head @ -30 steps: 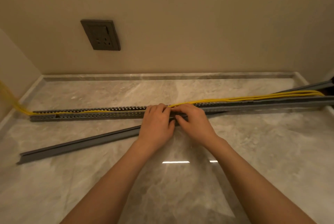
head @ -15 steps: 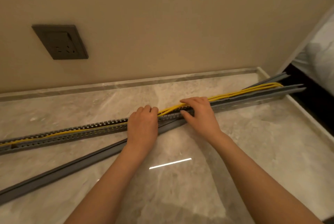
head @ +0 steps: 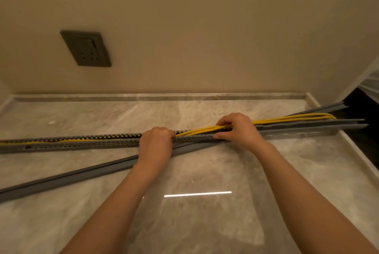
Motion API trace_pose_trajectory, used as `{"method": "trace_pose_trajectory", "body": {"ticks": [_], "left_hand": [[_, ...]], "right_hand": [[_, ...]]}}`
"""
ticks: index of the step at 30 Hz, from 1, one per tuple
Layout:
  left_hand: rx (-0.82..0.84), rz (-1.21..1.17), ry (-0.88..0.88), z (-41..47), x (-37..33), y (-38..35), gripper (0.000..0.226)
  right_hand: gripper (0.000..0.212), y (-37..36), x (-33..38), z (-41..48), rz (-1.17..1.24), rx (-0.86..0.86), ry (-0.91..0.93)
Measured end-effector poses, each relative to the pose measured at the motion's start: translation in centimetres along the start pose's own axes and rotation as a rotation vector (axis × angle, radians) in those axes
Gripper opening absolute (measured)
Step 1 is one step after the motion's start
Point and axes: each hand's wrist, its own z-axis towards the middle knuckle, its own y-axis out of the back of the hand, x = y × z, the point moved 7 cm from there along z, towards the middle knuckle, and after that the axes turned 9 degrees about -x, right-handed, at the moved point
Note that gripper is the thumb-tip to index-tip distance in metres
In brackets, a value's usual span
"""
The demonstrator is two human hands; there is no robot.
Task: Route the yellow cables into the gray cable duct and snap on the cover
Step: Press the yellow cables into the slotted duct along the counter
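Across marble surface, 9 to 3 o'clock: slotted gray cable duct (head: 82, 141). Yellow cables (head: 287, 119) seated toward 9, above rim toward 3. Left hand (head: 155, 145) curled over duct, right hand (head: 238, 128) pinching cables. Cover (head: 71, 175) loose at 7, unfitted.

Finished domestic-style room interior, one corner. Fittings: plain beige painted wall (head: 205, 28); dark grey flush-mounted socket plate (head: 86, 48); polished marble-look slab surface (head: 205, 223) with a matching raised stone border (head: 164, 96) along the wall. Lighting: warm, with a ceiling strip reflected (head: 198, 193) in the polish.
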Motion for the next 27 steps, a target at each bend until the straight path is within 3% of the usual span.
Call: {"method": "trace_pose_trajectory", "body": {"ticks": [12,17,23,27], "left_hand": [[0.023,0.099,0.076,-0.5,-0.4,0.1,0.032],[-0.01,0.089,0.085,-0.7,-0.7,0.2,0.032],[-0.064,0.051,0.091,-1.1,-0.9,0.4,0.026],[-0.085,0.035,0.09,-1.1,-1.0,0.3,0.023]], "right_hand": [[0.028,-0.4,1.2,-3.4,-0.066,-0.407,0.477],[0.034,-0.8,1.7,-5.1,-0.151,-0.441,0.483],[0.045,-1.5,2.7,-5.5,-0.385,-0.317,0.377],[0.046,-1.8,2.8,-5.4,-0.419,-0.276,0.339]]}}
